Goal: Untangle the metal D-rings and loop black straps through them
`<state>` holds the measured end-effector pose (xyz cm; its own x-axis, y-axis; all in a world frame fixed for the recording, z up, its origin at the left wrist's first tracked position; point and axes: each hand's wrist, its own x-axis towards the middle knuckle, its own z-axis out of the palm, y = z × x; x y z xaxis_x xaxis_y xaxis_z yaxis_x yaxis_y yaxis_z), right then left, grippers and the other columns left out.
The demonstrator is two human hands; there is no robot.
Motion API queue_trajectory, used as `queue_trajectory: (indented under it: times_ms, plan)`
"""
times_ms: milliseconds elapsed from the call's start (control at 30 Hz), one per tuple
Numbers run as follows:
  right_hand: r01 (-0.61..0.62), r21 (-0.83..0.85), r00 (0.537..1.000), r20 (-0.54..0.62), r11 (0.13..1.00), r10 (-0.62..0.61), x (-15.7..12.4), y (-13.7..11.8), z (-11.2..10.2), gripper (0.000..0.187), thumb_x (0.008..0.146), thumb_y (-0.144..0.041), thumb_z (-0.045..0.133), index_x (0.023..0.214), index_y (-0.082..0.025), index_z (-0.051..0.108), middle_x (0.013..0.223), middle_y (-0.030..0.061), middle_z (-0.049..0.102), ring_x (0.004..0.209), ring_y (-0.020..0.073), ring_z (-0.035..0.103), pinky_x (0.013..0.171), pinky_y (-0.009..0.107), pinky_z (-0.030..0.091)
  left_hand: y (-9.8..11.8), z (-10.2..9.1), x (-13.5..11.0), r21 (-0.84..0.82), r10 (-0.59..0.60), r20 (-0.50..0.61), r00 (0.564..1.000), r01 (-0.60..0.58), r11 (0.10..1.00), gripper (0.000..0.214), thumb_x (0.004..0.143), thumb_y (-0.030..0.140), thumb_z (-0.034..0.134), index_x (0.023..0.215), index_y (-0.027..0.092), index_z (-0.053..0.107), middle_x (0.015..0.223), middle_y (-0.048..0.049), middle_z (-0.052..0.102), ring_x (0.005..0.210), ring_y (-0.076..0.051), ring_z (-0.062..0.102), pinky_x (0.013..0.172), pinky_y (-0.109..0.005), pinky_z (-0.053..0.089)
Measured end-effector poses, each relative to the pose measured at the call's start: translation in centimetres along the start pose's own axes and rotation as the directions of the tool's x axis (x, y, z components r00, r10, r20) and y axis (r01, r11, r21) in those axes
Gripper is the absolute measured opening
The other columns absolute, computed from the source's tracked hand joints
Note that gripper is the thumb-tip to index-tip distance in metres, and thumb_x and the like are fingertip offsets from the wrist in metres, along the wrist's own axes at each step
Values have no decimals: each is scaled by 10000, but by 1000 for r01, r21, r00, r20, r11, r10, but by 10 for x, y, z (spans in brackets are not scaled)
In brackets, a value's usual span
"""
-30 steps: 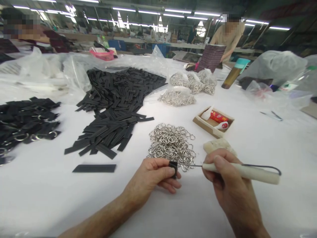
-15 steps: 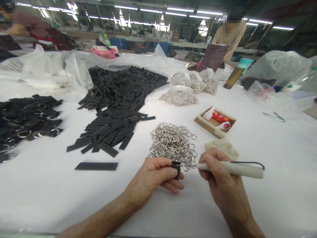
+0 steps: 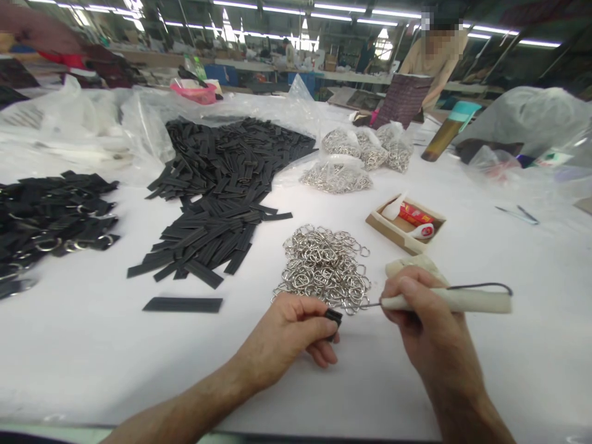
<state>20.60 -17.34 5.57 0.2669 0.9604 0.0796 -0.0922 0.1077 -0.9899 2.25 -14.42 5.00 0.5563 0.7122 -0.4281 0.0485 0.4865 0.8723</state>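
Between the thumb and fingers of my left hand (image 3: 296,333) is a folded black strap piece (image 3: 333,320). My right hand (image 3: 430,320) is closed around a white-handled awl (image 3: 481,301), whose thin metal shaft points left toward the strap. The shaft's tip lies near the folded strap's upper edge; whether it touches is hard to tell. A black cord loops along the awl's handle. Just beyond my hands lies a pile of silver D-rings (image 3: 324,265). One flat black strap (image 3: 182,304) rests alone to the left of my left hand.
A heap of black straps (image 3: 208,228) covers the middle left, and straps with rings (image 3: 50,222) lie at far left. Bagged rings (image 3: 337,176), a small box (image 3: 393,237), a pale lump (image 3: 411,265), tweezers (image 3: 518,214) and a bottle (image 3: 451,132) stand around. A person (image 3: 432,61) works beyond.
My right hand has drawn the awl to the right and slightly up, away from the folded strap. My left hand keeps its grip, with the strap turned a little. The view has shifted slightly.
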Motion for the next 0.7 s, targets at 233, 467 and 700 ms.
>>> queue_trajectory:
  times_ms: [233, 467, 700]
  plan:
    - [35, 153, 998, -51, 988, -28, 8, -8, -4, 218, 809, -297, 571, 631, -173, 562, 559, -32, 401, 482, 71, 327, 422, 195, 248, 1, -2, 1, -26, -14, -3, 1000, 14, 1000, 187, 691, 284, 632, 668, 103, 675, 522, -62, 661, 470, -131, 610, 510, -216, 503]
    - [60, 157, 997, -63, 986, -51, 3, -3, -5, 189, 806, -316, 589, 673, -182, 600, 596, -22, 416, 516, 79, 369, 439, 192, 273, -2, -7, 2, -106, 14, -8, 1000, -15, 994, 203, 693, 301, 653, 658, 102, 676, 526, -58, 649, 457, -131, 607, 471, -207, 488]
    - [74, 119, 993, -99, 990, -63, 3, -6, -4, 169, 785, -293, 596, 663, -176, 600, 607, -14, 432, 521, 83, 385, 435, 191, 271, -5, -11, 4, -128, 46, -33, 998, -50, 991, 218, 684, 305, 659, 649, 90, 671, 572, -60, 649, 439, -118, 598, 448, -196, 476]
